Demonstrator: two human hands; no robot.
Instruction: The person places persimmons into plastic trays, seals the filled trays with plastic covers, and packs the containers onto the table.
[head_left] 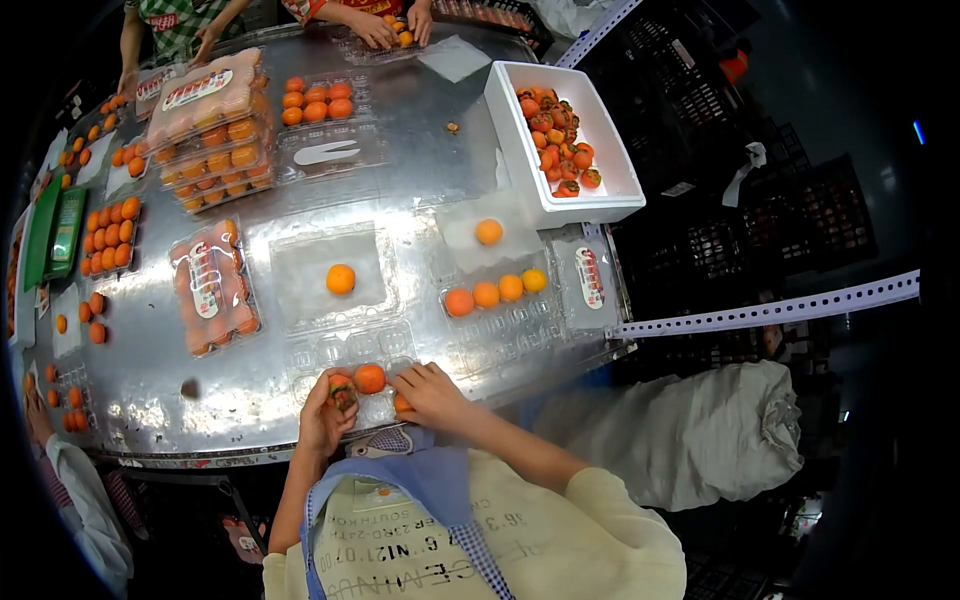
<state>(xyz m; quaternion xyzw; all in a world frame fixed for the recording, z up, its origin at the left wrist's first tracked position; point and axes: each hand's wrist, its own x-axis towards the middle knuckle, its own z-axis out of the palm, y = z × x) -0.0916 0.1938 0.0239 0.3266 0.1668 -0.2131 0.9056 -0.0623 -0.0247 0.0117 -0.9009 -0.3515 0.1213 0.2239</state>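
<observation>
My left hand [322, 418] is closed around a persimmon [342, 394] whose dark, leafy top shows, at the near edge of a clear plastic tray [335, 352]. Just beside it in the tray sits another persimmon [370, 378]. The fingers of my right hand [432, 396] curl over a third persimmon [402, 402], which is partly hidden by them. Beyond my hands, a single persimmon [340, 279] lies on a white sheet in an open clear tray [285, 262]. To the right, several persimmons [485, 294] stand in a row in another tray.
A white foam box [625, 185] of persimmons stands at the right edge. Stacked filled packs [210, 130] and a closed labelled pack [212, 285] are on the left. Co-workers' hands [375, 28] work at the far side. Black crates [820, 215] and a grey sack [690, 430] stand beyond the table.
</observation>
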